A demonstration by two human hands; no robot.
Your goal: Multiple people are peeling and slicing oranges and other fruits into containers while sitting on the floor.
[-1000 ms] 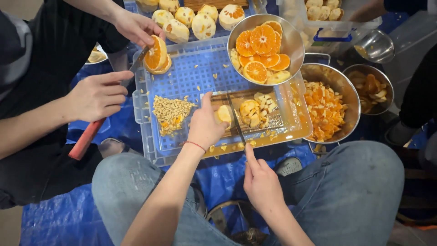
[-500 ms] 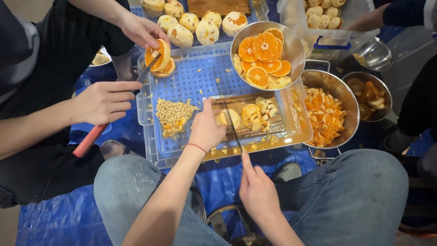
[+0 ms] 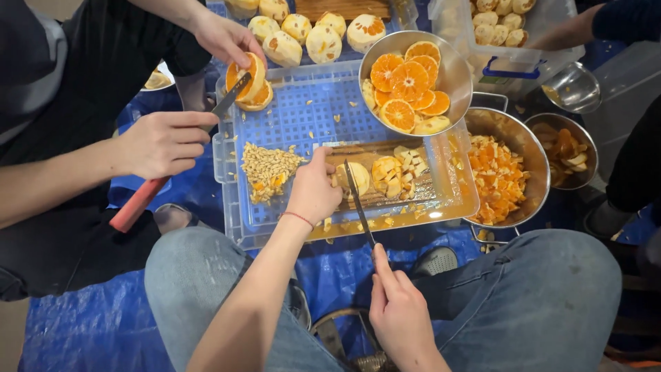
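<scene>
1. Head view, the work in hand: the left hand [image 3: 313,187] presses a peeled citrus piece [image 3: 359,178] onto a wooden board [image 3: 358,153], fingers curled closed over it. The right hand [image 3: 399,308], at 6 o'clock, grips a knife [image 3: 358,201] by its handle, the thin blade angled up onto the fruit.
2. Progress, judging by the piles: a good deal looks cut. Pale chunks [image 3: 396,176] lie just at 3 o'clock of the piece, a steel bowl [image 3: 454,72] at 1 o'clock holds orange rounds, and a pan [image 3: 530,148] at 3 o'clock holds small orange bits. Whole peeled fruit [image 3: 303,34] at 12 o'clock waits uncut.
3. Materials: the blue tray [image 3: 303,114] is a rigid plastic grid; a heap of seeds [image 3: 267,169] at 9 o'clock looks dry and grainy; juice pools glossy along the tray's near edge.
4. Another person's hands [image 3: 165,141] at 10 o'clock cut a half fruit [image 3: 249,77].
</scene>
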